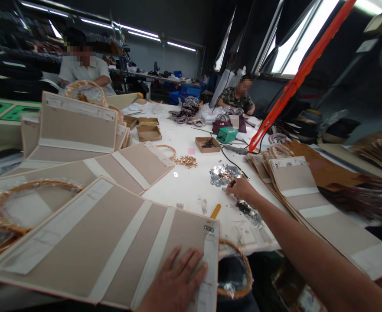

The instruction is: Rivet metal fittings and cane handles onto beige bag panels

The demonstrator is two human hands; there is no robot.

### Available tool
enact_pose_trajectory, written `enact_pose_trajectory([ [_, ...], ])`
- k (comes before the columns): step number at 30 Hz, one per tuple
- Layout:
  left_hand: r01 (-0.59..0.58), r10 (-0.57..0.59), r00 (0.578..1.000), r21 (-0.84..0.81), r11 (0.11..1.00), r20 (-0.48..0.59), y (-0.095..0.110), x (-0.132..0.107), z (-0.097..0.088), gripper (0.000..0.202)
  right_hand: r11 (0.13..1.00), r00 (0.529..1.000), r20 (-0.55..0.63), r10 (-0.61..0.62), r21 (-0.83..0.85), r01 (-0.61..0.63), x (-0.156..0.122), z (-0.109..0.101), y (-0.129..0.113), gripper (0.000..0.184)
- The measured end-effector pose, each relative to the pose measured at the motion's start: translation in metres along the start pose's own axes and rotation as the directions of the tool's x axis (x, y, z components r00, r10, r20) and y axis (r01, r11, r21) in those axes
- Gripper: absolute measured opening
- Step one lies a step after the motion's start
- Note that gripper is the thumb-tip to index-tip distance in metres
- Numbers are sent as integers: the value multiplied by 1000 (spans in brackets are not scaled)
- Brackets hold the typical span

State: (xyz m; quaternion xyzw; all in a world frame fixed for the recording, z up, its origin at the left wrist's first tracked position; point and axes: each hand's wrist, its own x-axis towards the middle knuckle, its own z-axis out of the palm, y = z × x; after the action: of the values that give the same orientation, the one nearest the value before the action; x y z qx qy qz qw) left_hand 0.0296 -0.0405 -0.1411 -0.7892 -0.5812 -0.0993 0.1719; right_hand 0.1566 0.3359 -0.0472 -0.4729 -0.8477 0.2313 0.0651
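Observation:
My left hand [176, 279] lies flat with fingers spread on the near edge of a large beige panel [89, 242] with white strips, close to a small metal clasp [209, 228]. My right hand [241, 187] reaches out over the white table [194, 182], fingers pinched on a small dark object I cannot make out. It sits beside crumpled silver foil [222, 174]. A yellowish flat stick [215, 211] lies on the table between my hands.
More beige panels are stacked at left [76, 125] and right [295, 182]. Brown cane rings [28, 203] lie at left. Gold hardware [186, 161], small cardboard boxes [207, 144], a green box [227, 134] and an orange strap [295, 82] are further off. Two people sit at the far side.

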Motion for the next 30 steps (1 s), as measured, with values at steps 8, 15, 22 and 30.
enact_pose_trajectory([
  [8,207,-97,946,-344,916,310,10,3,-20,92,952,945,283,-162,296,74,-132,13,-39,15],
  [15,147,-46,954,-325,934,298,7,5,-31,86,860,851,488,-192,501,-93,-182,62,-46,17],
  [22,118,-30,963,-320,940,268,7,3,-32,86,906,895,403,-191,423,3,-179,71,-47,11],
  [30,129,-47,964,-304,944,262,9,4,-28,89,948,926,315,-208,296,112,-182,71,-53,11],
])
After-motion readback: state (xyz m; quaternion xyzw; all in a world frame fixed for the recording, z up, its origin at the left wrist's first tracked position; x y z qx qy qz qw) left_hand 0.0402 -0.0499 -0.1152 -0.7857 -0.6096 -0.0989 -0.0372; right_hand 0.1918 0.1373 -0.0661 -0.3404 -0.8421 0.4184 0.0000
